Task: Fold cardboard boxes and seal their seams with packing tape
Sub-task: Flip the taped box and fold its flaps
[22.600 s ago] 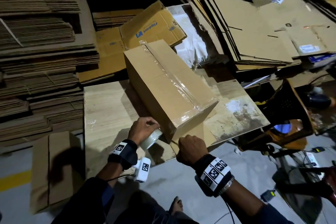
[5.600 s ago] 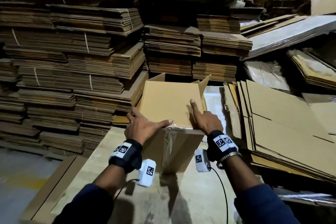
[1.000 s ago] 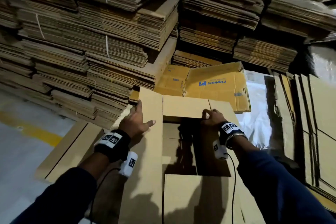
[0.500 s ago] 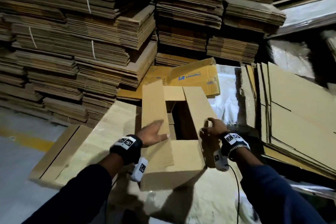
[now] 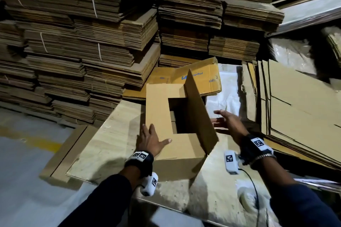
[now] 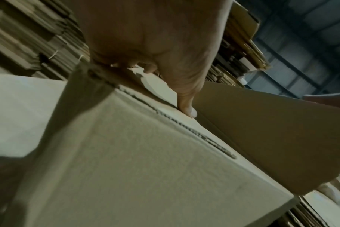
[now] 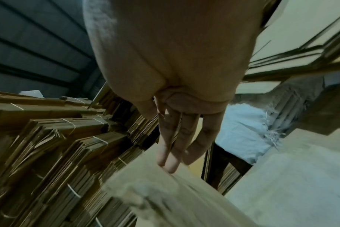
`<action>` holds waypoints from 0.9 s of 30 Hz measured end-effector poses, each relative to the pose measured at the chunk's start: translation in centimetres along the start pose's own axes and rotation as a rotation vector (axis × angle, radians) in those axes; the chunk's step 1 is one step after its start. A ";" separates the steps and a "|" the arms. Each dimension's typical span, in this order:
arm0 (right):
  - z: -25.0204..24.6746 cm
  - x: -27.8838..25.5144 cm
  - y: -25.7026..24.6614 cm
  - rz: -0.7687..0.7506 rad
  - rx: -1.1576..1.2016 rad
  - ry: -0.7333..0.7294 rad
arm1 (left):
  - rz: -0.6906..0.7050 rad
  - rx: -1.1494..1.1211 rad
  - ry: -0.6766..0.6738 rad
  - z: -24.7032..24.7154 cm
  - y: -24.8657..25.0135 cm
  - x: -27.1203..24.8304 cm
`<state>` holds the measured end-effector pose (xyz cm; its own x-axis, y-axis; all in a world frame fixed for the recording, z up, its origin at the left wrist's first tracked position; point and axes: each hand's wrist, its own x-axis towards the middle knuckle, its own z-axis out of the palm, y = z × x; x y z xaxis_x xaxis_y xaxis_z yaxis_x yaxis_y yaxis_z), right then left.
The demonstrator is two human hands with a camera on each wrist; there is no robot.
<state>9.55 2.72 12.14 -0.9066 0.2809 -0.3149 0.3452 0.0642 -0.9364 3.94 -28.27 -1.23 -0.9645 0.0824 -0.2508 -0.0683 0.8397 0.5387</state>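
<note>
The box (image 5: pixel 175 134) sits on the board (image 5: pixel 110 145). My left hand (image 5: pixel 150 140) lies flat on top; my right hand (image 5: pixel 227 121) is spread behind the raised flap (image 5: pixel 199 114). Cardboard looks light and stiff; I'd push near the flap's edge.

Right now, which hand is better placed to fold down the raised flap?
Probably the right hand: it is open just beside the upright flap. The left hand lies flat on the already folded left flap.

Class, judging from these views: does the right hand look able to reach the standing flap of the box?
Probably yes: the right hand is open just beside the upright flap, with nothing between them.
</note>
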 end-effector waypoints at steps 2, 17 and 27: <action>1.8 -0.4 0.6 0.018 -0.079 -0.030 | -0.056 -0.106 -0.014 0.3 -0.9 -0.2; 12.8 -1.1 7.8 0.214 -0.395 -0.095 | -0.217 -0.428 -0.079 -2.7 -8.7 -1.5; 32.1 -1.5 3.1 0.096 -0.299 -0.132 | -0.064 -0.578 -0.067 -17.4 -23.5 4.0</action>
<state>4.23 -28.20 4.71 -0.8833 0.1742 -0.4353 0.4688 0.3270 -0.8205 -2.73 -56.98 -0.86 -0.9370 0.0909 -0.3374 -0.2720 0.4166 0.8675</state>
